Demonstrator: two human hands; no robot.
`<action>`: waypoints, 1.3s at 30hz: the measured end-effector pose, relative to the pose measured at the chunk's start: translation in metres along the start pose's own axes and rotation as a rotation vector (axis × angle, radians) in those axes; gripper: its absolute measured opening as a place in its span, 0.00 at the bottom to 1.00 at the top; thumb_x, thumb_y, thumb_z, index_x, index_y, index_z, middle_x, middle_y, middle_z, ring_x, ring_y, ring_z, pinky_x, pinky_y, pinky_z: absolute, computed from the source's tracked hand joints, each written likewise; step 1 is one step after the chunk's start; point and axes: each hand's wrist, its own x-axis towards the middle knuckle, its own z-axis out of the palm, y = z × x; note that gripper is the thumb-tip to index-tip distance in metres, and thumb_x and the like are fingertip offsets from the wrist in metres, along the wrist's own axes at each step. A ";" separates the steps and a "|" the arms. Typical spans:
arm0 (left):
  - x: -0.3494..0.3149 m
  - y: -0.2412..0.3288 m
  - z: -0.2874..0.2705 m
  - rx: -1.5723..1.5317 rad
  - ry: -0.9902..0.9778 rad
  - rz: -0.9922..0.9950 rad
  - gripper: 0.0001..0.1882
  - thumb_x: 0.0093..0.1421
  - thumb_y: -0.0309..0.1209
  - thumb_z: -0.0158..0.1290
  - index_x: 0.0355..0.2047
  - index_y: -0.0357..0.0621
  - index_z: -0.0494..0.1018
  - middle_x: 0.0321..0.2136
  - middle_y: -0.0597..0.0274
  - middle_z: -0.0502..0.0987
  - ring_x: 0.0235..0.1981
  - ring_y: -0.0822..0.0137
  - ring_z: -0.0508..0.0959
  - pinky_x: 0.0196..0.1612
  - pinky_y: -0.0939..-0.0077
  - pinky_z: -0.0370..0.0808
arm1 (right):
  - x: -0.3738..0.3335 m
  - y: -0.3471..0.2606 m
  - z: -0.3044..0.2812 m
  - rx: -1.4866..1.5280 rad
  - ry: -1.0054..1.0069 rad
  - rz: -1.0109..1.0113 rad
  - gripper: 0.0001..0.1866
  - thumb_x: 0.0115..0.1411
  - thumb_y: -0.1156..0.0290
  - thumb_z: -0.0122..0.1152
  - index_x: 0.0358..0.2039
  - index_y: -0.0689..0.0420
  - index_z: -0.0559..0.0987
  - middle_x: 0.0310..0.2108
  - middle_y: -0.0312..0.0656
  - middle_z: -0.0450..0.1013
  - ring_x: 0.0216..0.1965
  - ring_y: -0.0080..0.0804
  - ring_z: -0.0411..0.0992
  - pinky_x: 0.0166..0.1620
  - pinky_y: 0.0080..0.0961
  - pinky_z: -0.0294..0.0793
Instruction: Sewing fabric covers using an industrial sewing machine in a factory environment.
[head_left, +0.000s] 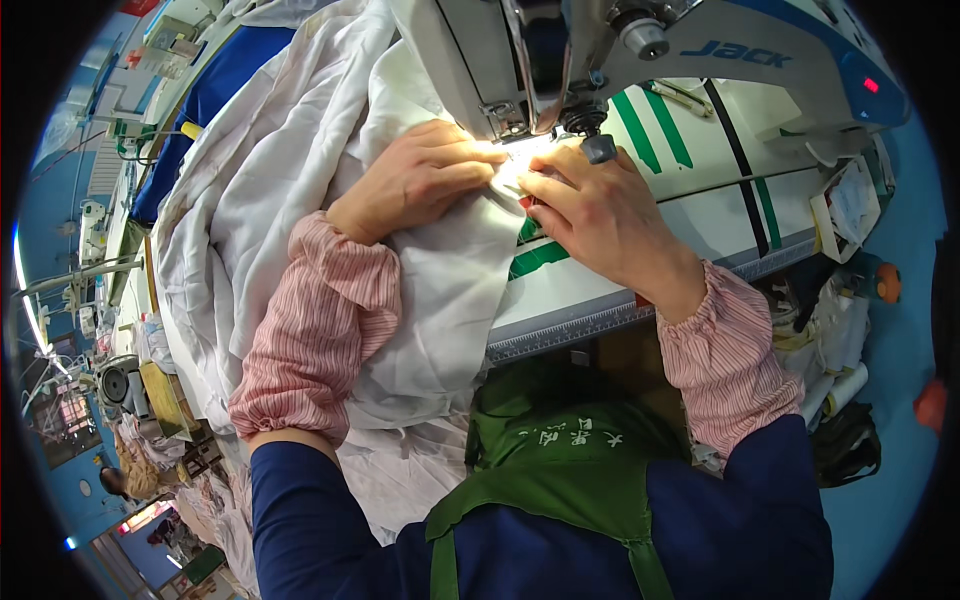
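Note:
White fabric spreads over the sewing machine table and hangs down its front edge on the left. Beneath the head of the sewing machine, a bright lamp lights the spot where both hands meet the cloth. My left hand is closed on the fabric, its fingers pointing at the needle area. My right hand pinches the cloth's edge just right of the presser foot, which the glare and fingers partly hide. A small red bit shows beside my right thumb. Under the fabric's edge lies a green strip.
Green strips and a black strip run across the white table, with a small cutter behind. A ruler tape lines the front edge. An open white box sits at right. Another person is far left.

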 end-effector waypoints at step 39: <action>0.010 0.105 0.024 0.327 0.060 -0.564 0.24 0.51 0.46 0.60 0.42 0.44 0.76 0.43 0.53 0.75 0.47 0.54 0.74 0.45 0.63 0.75 | -0.093 -0.071 -0.036 0.296 0.021 -0.183 0.08 0.46 0.77 0.63 0.29 0.58 0.77 0.30 0.38 0.71 0.35 0.37 0.71 0.40 0.32 0.70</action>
